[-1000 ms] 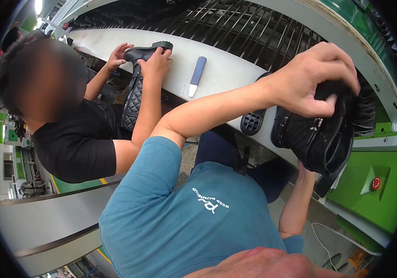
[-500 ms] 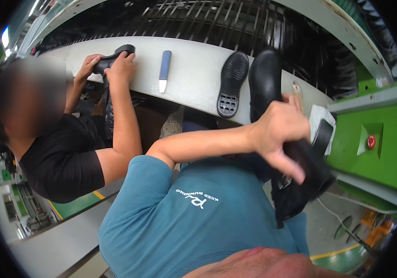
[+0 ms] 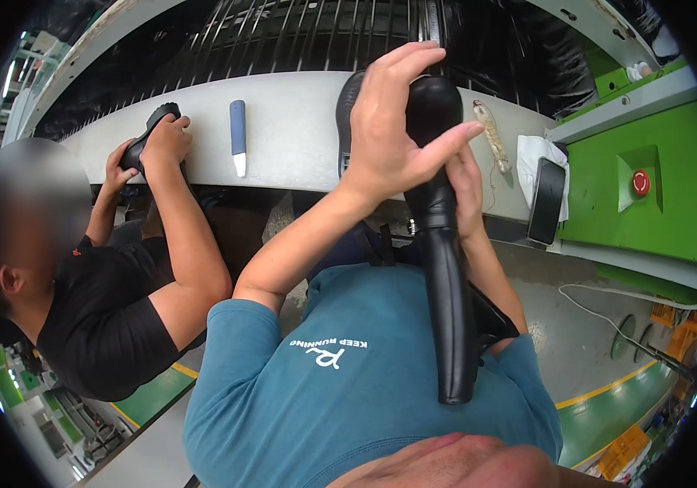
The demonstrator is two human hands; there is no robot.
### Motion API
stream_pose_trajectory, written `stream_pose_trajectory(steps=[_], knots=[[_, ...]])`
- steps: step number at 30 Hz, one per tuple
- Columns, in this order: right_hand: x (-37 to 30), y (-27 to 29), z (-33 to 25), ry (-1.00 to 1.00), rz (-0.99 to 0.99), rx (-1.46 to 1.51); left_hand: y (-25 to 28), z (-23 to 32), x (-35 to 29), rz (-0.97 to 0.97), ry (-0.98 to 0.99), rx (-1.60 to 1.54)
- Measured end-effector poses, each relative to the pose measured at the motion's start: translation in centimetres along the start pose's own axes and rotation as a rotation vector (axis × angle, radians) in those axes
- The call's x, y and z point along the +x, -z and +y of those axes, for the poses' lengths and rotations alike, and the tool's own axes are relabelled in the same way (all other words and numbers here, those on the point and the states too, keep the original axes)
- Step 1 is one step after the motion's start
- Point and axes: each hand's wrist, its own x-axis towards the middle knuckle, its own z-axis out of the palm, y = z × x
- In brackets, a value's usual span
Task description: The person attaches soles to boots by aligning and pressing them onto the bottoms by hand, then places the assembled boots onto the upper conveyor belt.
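Observation:
A tall black leather boot (image 3: pixel 449 301) lies across the bench's near edge, toe away from me, its shaft reaching down against my chest. My left hand (image 3: pixel 381 134) is open over the foot part, thumb stretched across it and fingers pointing away. Whether its palm touches the leather is hard to see. On the boot's right side my right hand (image 3: pixel 466 191) holds it at the instep, with some of its fingers hidden. A black shoe sole (image 3: pixel 344 126) lies just left of the boot, mostly covered by my left hand.
A blue-handled knife (image 3: pixel 239 134) lies on the white bench (image 3: pixel 291 130). At right are a string-wrapped tool (image 3: pixel 491 138), a phone (image 3: pixel 546 199) on white cloth, and a green machine with a red button (image 3: pixel 640 183). A co-worker at left handles a black boot (image 3: pixel 149 138).
The boot's shaft has swung from the right to lie straight toward my chest. My right hand has come into view beside it, and my left hand has turned upward, fingers extended. The view has shifted.

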Motion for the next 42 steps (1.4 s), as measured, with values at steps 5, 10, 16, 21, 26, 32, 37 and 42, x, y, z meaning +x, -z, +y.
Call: stream_pose_trajectory(steps=[5, 10, 16, 21, 26, 32, 37, 42], knots=[[-0.7, -0.6, 0.7, 0.086, 0.013, -0.001, -0.8, -0.8, -1.0, -0.145, 0.215, -0.367], [-0.9, -0.4, 1.0, 0.057, -0.061, -0.047, -0.8, -1.3, -1.1, -0.129, 0.152, -0.317], [-0.9, -0.6, 1.3, 0.069, 0.02, 0.042, -1.1, -1.3, -0.9, -0.108, 0.183, -0.3], [-0.8, 0.6, 1.9, 0.06, -0.081, -0.06, -1.1, -0.9, -0.6, -0.13, 0.257, -0.278], [-1.2, 2.0, 3.4, -0.055, -0.128, 0.002, -1.0, -0.7, -0.5, -0.09, 0.303, -0.309], [-0.6, 3.2, 5.6, -0.11, -0.114, 0.03, -0.9, -4.9, -2.3, -0.164, 0.516, -0.605], [-0.5, 2.9, 5.7, -0.252, 0.033, 0.363, 0.1, -14.6, -4.8, -0.369, 0.362, 0.565], [0.3, 2.5, 4.0, -0.291, 0.009, 0.482, 0.8, -20.0, -7.8, -0.49, 0.431, 0.423]])
